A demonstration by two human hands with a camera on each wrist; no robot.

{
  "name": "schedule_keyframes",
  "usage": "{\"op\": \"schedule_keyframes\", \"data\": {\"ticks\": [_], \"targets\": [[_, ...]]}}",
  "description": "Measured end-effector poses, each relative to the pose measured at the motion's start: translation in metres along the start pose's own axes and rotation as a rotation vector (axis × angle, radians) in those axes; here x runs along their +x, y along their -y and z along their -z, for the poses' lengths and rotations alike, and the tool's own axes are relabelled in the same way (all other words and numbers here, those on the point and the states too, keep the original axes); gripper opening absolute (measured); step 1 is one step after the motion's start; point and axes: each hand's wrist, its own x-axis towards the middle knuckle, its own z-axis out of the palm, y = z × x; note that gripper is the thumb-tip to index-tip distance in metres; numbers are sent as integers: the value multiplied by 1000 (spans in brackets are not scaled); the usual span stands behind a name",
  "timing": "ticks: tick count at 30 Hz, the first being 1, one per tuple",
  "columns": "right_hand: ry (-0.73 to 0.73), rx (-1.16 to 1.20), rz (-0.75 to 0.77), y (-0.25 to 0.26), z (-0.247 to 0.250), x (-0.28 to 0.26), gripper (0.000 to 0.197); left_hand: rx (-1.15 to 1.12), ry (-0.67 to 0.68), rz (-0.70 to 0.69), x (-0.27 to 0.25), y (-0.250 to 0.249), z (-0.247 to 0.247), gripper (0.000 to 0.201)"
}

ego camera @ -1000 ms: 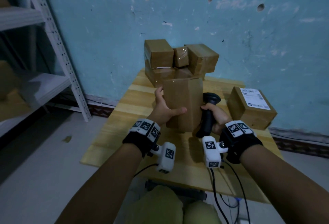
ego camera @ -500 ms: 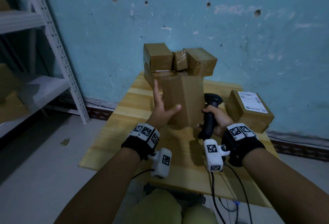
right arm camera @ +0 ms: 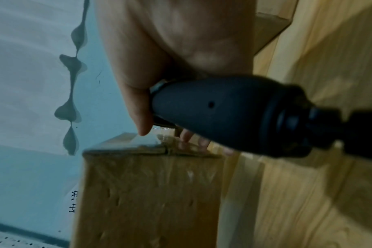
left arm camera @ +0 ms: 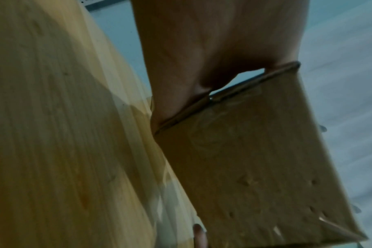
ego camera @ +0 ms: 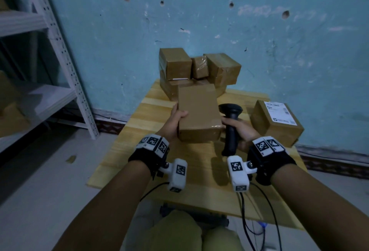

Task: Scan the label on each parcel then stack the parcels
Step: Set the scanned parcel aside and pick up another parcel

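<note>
A plain brown parcel (ego camera: 197, 109) sits at the middle of the wooden table (ego camera: 151, 111), broad face up and no label showing. My left hand (ego camera: 178, 118) grips its left edge, thumb on top. The left wrist view shows that parcel (left arm camera: 265, 167) close up under my left hand (left arm camera: 212, 50). My right hand (ego camera: 238, 129) holds the black barcode scanner (ego camera: 230, 131) upright just right of the parcel. In the right wrist view the scanner (right arm camera: 234, 114) lies across the frame above the parcel (right arm camera: 149, 193). I cannot tell whether the parcel touches the table.
A pile of several brown parcels (ego camera: 199, 69) stands at the table's far edge against the blue wall. A parcel with a white label on top (ego camera: 276, 121) sits at the right. A white metal shelf (ego camera: 65, 55) is to the left. The scanner's cable hangs off the near edge.
The parcel stood on end a second ago and now lies tipped with its broad face up. My left hand let go, then took its left edge. The scanner hand barely moved.
</note>
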Motion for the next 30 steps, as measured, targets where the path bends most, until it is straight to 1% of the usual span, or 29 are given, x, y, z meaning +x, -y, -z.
{"op": "schedule_keyframes", "data": {"ticks": [2,4,6,8,11,12,14,15,17,19,23,27,30], "targets": [[-13,-31,18,-1,-3,0,4,-37,12,26,1,5,2,50],[-46,-74,64,-4,-3,2,10,-69,-1,3,3,8,7,48],[-67,-113,103,-6,-2,3,19,-86,-40,-64,7,10,13,54],[-69,-124,139,-7,0,6,27,-50,-62,-123,7,11,16,64],[-85,-138,167,-6,1,6,23,64,-26,-157,7,14,15,74],[-71,-132,174,-4,-1,4,22,98,-23,-147,7,14,12,71],[-20,-134,181,-2,-6,1,24,88,-14,-91,2,8,4,57],[1,-140,182,-2,-7,0,32,62,6,-63,1,6,1,61],[24,-138,173,-3,-10,0,48,53,24,-35,-2,5,-4,80],[33,-124,162,-1,-13,0,52,58,-1,-78,0,7,-3,81],[9,-122,179,1,-14,-1,50,91,-4,-147,5,11,4,90],[-4,-90,197,-2,-14,-3,40,141,-1,-188,7,9,6,84],[23,-12,188,-1,-16,-6,26,81,-23,-148,9,9,6,73]]}}
